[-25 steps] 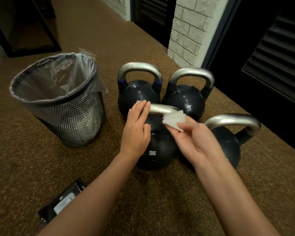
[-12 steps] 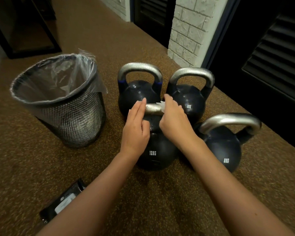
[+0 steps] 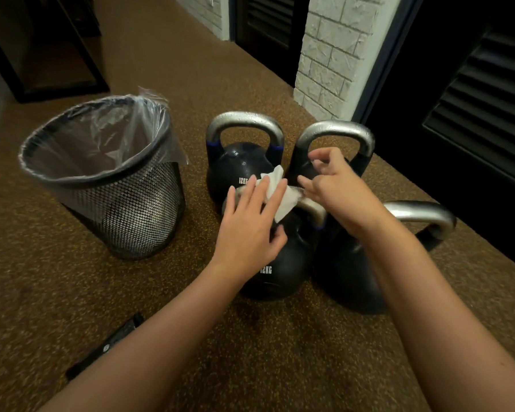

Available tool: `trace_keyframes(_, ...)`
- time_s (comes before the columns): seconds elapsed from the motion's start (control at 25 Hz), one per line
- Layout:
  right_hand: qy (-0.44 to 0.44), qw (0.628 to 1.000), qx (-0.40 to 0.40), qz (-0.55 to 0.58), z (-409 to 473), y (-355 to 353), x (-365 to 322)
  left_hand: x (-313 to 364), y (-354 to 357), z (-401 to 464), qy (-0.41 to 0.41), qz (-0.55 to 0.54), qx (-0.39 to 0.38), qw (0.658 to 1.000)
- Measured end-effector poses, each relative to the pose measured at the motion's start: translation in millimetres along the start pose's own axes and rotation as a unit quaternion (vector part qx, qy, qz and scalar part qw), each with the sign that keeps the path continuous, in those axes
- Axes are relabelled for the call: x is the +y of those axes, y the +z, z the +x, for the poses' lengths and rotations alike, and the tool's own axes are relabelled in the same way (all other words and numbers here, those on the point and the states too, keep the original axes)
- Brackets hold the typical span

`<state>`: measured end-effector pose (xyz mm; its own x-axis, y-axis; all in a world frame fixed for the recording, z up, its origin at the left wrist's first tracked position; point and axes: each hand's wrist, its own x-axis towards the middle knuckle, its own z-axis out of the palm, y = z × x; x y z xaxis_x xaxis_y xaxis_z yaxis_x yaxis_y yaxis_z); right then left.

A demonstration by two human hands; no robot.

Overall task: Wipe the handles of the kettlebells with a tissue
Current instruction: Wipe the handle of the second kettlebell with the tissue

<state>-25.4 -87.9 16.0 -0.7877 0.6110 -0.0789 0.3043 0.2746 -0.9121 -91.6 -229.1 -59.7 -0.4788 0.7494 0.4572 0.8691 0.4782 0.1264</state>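
Observation:
Several black kettlebells with silver handles stand close together on the speckled floor. The near-left one (image 3: 275,267), marked 12KG, has a white tissue (image 3: 283,195) draped over its handle (image 3: 314,208). My left hand (image 3: 250,224) lies on the tissue with straight fingers, pressing it against the handle's left part. My right hand (image 3: 339,188) hovers over the handle's right end with loosely curled fingers that hold nothing I can see. Behind stand the back-left kettlebell (image 3: 238,165) and the back-right one (image 3: 336,129). The near-right kettlebell (image 3: 419,211) is partly hidden by my right forearm.
A black mesh bin (image 3: 137,215) lined with clear plastic stands left of the kettlebells. A black packet (image 3: 107,346) lies on the floor near my left forearm. A white brick pillar (image 3: 324,60) and dark louvred doors (image 3: 473,108) close off the right side.
My right hand has let go of the tissue and lifted off the handle to the right. The tissue has opened out over the handle, and my left hand has moved onto it.

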Motion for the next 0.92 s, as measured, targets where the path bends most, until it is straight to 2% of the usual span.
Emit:
trace_keyframes(0.08,-0.002,0.997,0.054,-0.057,2.7,-6.5,8.8,3.5,1.9,7.4,0.009,0.078,0.012,0.997)
trace_keyframes(0.2,-0.021,0.994,0.028,-0.103,-0.8,-0.4,16.7,6.0,1.7,17.4,0.034,0.123,0.045,0.991)
trace_keyframes(0.4,-0.033,0.997,-0.001,-0.076,-6.3,-0.4,23.1,-5.3,-0.8,24.0,0.055,-0.038,0.11,0.992)
trace_keyframes(0.52,-0.032,0.997,-0.018,-0.075,-6.4,-4.0,22.3,-21.9,-9.3,24.7,0.024,-0.096,0.074,0.992)
trace_keyframes(0.64,-0.027,0.996,-0.02,-0.08,-3.5,-2.9,18.6,-23.5,-14.6,35.4,0.023,-0.079,0.046,0.996)
trace_keyframes(0.8,-0.033,0.996,-0.035,-0.074,-5.5,-3.0,22.2,-26.3,-12.0,23.1,0.054,-0.073,0.069,0.993)
trace_keyframes(0.92,-0.035,0.996,-0.038,-0.074,-4.3,-3.2,24.4,-38.2,-11.5,16.0,0.005,-0.099,0.052,0.994)
